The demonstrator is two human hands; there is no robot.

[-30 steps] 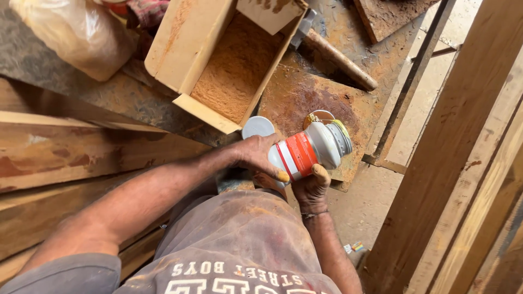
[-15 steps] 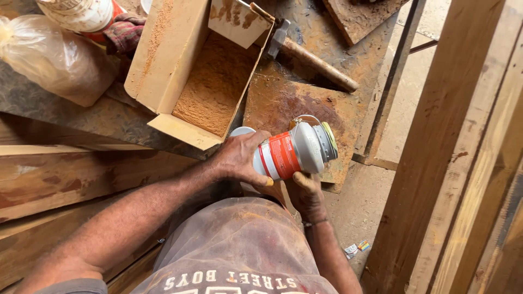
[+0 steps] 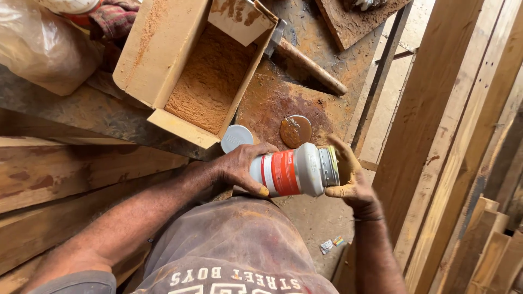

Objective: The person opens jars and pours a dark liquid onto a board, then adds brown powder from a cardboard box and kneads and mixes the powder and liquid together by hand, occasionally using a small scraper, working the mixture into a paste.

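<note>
Soft, even daylight fills the frame, brightest at the upper right, where the pale planks (image 3: 436, 81) look slightly washed out; shadows are faint and diffuse, deepest in the lower right corner between the boards; a mild sheen lies on the plastic bag (image 3: 38, 43) at upper left; focus is sharp in the middle; straight edges bow slightly near the borders.

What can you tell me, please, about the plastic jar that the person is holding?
The jar is a white plastic container with a red and white label band, lying on its side in the air above the stained workbench. Its mouth, with a threaded neck, points toward the right hand, whose glue-smeared palm cups the opening. The left hand grips its base end. No lid is on it; a round white lid lies just behind.
</note>
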